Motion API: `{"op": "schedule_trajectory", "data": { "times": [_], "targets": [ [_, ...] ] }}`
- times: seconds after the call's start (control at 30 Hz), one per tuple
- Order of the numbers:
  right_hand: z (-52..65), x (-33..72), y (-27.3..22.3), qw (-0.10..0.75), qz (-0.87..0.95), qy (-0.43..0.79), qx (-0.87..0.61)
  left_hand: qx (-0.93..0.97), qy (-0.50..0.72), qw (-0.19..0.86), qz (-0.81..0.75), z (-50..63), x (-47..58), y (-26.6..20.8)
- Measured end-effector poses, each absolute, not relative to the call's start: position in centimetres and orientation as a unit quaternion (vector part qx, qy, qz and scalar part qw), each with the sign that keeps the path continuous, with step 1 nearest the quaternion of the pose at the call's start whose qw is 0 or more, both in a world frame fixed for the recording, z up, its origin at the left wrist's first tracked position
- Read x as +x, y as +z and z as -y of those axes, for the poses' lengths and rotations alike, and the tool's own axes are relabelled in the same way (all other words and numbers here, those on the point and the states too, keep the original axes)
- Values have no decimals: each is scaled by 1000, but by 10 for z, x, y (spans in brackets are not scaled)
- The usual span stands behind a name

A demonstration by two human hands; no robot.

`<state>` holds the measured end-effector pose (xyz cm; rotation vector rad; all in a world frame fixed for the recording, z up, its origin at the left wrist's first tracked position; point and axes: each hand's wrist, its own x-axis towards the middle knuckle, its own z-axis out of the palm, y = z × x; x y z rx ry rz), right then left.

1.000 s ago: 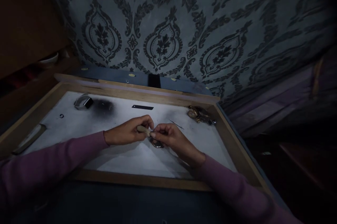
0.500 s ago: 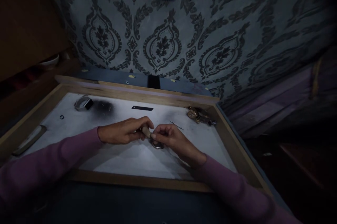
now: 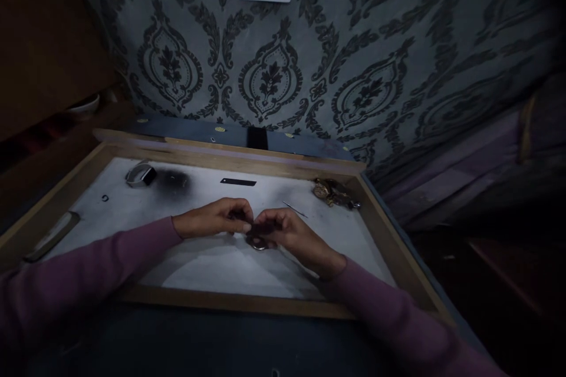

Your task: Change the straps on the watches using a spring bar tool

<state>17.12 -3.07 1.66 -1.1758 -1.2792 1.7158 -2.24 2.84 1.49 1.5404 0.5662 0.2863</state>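
My left hand [image 3: 219, 216] and my right hand [image 3: 289, 230] meet over the middle of a white-bottomed wooden tray [image 3: 239, 301]. Between them is a wristwatch with a round, shiny metal case [image 3: 257, 243]. The fingers of both hands are closed on its dark strap [image 3: 262, 228], and the case hangs just below the fingertips. Fingers cover much of the strap, and the dim light hides its detail. Just beyond my right hand lies a thin metal tool [image 3: 295, 209]. A flat dark strip [image 3: 238, 182] lies farther back.
At the tray's back left lies a watch with a square dark face [image 3: 141, 175], near a small dark ring [image 3: 105, 198]. A curved greenish strap [image 3: 55, 237] rests by the left wall. Several metal watches [image 3: 329, 191] are heaped back right. A black phone-like object [image 3: 257, 138] sits behind.
My left fingers have shifted from a pale, rounded piece beside the watch to its dark strap, with the thumb now extended. The strap shows darker and flatter between both hands. My right hand barely moved.
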Motion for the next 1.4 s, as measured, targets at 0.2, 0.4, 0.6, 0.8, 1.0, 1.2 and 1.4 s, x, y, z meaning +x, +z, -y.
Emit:
{"op": "schedule_trajectory", "data": {
  "times": [0.2, 0.4, 0.6, 0.8, 1.0, 1.2, 1.4],
  "targets": [
    [30, 178, 19, 359, 485, 671, -430, 696, 120, 665, -242, -27, -22, 14],
    [31, 178, 21, 345, 527, 639, -441, 695, 134, 666, -236, -30, -24, 12],
    [30, 175, 19, 363, 521, 641, -431, 670, 127, 697, -222, -30, -22, 10],
    [29, 177, 22, 388, 564, 568, -457, 603, 137, 750, -234, -29, -19, 8],
    [27, 188, 18, 404, 596, 470, -511, 530, 196, 788, -244, -34, -25, 4],
    [31, 185, 10, 334, 703, 377, -503, 507, 219, 797, -245, -33, -25, 7],
    [31, 183, 4, 311, 728, 352, -499, 489, 238, 796, -266, -31, -23, 6]
  ]
}}
